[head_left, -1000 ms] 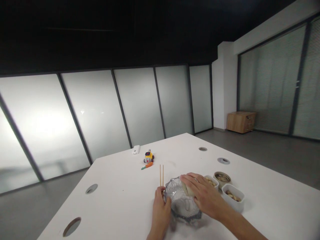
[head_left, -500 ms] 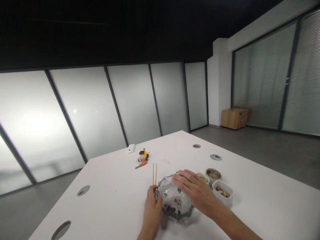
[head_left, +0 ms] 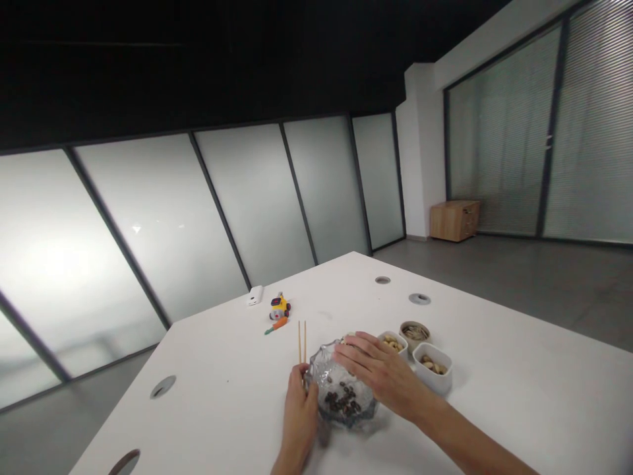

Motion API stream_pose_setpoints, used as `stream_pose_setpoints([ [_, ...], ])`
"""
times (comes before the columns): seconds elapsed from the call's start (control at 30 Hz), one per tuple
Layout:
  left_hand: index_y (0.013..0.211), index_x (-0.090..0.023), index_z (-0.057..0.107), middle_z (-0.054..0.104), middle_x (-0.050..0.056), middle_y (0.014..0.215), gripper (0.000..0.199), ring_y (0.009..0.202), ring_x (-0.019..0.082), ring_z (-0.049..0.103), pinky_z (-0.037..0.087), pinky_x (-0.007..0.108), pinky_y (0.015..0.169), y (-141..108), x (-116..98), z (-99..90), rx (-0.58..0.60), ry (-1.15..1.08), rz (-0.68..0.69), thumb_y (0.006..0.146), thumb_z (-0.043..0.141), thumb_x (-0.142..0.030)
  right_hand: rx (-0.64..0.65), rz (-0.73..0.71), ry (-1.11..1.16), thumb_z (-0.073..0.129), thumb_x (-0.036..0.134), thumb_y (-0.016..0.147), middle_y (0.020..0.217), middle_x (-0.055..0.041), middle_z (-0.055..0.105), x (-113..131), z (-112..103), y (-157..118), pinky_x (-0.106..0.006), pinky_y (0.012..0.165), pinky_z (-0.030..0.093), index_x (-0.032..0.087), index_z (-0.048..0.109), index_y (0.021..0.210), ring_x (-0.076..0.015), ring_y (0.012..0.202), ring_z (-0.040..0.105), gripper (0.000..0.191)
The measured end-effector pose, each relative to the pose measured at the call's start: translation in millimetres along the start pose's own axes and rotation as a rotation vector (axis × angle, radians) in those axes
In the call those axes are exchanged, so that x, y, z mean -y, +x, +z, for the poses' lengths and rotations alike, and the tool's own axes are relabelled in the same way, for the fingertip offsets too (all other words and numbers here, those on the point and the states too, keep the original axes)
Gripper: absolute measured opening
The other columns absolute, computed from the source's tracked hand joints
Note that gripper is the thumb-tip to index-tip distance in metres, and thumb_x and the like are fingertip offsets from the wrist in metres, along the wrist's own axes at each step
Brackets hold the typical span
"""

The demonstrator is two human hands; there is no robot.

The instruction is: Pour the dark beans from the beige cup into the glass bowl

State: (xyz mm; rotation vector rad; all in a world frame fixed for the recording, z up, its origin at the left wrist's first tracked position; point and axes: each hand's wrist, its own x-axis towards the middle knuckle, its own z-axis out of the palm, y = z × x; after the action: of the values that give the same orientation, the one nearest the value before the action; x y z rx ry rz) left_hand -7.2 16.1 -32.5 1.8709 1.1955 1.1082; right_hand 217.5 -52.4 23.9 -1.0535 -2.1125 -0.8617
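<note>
A clear glass bowl with a wavy rim sits on the white table in front of me, with several dark pieces lying in it. My left hand rests against the bowl's left rim, fingers curled on the glass. My right hand reaches over the bowl's far right edge, fingers spread flat, nothing visible in it. A pair of wooden chopsticks lies just beyond the bowl.
Three small white cups holding nuts or snacks stand to the right of the bowl. Farther back lie a yellow toy car, a toy carrot and a white box. Round cable holes dot the table.
The light thing under my right hand a second ago is out of sight, and dark pieces now show in the bowl. The view has swung slightly; my hands stay at the bowl.
</note>
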Motion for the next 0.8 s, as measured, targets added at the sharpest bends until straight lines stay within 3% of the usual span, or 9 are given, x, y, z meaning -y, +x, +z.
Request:
stream_pose_setpoints([
  [0.27,0.113,-0.018,0.051,0.065,0.015,0.115,0.035,0.11,0.03,0.061,0.044,0.04,0.1,0,-3,-1.5,0.021,-0.003,-0.025,0.085,0.044,-0.037,-0.042,0.225,0.064,0.042,-0.005,0.082,0.137,-0.0112,0.067,5,6,-10,-0.044,0.108,0.053,0.016,0.055,0.143,-0.0234,0.128,0.058,0.066],
  [0.5,0.115,-0.017,0.05,0.064,0.015,0.116,0.036,0.11,0.029,0.061,0.043,0.037,0.099,-1,-1,0.5,0.019,0.004,-0.018,0.086,0.043,-0.037,0.003,0.269,0.107,0.042,-0.009,0.075,0.133,-0.0113,0.065,9,10,-14,-0.049,0.109,0.052,0.019,0.057,0.138,-0.0271,0.13,0.055,0.071],
  [0.63,0.116,-0.017,0.05,0.064,0.015,0.116,0.036,0.109,0.029,0.061,0.044,0.037,0.098,-1,-1,0.7,0.025,-0.001,-0.014,0.086,0.043,-0.036,0.049,0.212,0.092,0.041,-0.011,0.075,0.137,-0.0088,0.064,2,11,-17,-0.05,0.111,0.051,0.022,0.059,0.138,-0.0285,0.142,0.046,0.073],
  [0.8,0.116,-0.017,0.05,0.064,0.015,0.116,0.034,0.109,0.029,0.061,0.043,0.038,0.098,-1,-3,-0.3,0.028,-0.004,-0.011,0.087,0.043,-0.035,0.127,0.105,0.057,0.043,-0.013,0.076,0.135,-0.0037,0.068,-3,2,-14,-0.046,0.107,0.055,0.025,0.063,0.133,-0.0275,0.137,0.051,0.071],
])
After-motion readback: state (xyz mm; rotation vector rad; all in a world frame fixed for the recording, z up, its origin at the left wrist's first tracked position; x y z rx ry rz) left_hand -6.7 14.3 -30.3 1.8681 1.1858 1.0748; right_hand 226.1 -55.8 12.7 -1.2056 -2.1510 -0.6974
